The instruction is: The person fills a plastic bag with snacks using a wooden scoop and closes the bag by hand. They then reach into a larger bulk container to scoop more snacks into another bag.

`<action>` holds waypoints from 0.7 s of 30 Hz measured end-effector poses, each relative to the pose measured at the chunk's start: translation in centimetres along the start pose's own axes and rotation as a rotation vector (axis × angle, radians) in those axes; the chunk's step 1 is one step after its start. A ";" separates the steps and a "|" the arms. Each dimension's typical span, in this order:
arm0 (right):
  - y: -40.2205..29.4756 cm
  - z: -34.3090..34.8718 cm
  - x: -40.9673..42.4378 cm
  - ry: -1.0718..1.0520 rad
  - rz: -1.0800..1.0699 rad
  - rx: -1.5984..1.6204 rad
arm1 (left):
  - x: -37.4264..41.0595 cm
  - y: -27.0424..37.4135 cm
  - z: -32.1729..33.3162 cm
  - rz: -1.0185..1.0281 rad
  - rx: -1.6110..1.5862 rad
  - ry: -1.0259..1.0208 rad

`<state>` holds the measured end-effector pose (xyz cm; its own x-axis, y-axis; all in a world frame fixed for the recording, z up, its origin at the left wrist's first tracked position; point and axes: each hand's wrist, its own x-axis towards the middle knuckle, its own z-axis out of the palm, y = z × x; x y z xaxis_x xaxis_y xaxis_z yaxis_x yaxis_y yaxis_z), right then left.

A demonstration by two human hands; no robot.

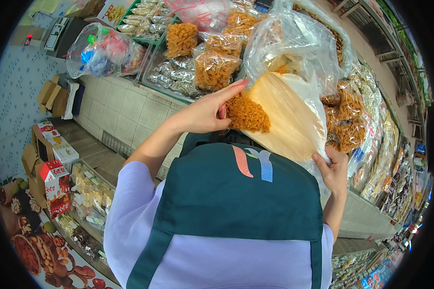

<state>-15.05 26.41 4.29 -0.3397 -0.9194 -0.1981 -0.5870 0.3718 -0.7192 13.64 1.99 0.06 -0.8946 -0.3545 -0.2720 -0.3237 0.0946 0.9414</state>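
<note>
A large translucent plastic bag spreads in front of the dark green apron, its far side lying against other plastic. Orange-brown shredded food, like floss, is heaped in its left corner. My left hand curls around that corner, fingers on the far side and thumb on the near side. Something pink-red shows at its fingertips and palm; I cannot tell what. My right hand pinches the bag's near right edge between thumb and fingers. Beyond it lies a crumpled clear bag with some orange shreds at its opening.
Packed floss bags and small silvery packets fill a tray at left. More floss packs lie at right. A bag of colourful items, a scale and cartons stand farther left. Shelves line the far right aisle.
</note>
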 end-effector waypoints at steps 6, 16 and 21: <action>2.1 0.6 0.1 -0.023 0.101 0.153 | -0.2 -0.6 0.0 0.024 -0.048 0.053; 9.8 5.5 0.9 -0.060 0.192 0.654 | -0.1 -1.3 -0.6 -0.038 -0.496 0.002; 9.8 8.1 2.0 0.025 0.119 0.787 | -1.6 -0.9 -3.1 -0.020 -0.469 0.043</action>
<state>-15.51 27.21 -8.50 -0.3896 -0.8725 -0.2947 0.1430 0.2588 -0.9553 16.28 -0.39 0.26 -0.8729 -0.3908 -0.2921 -0.1581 -0.3400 0.9271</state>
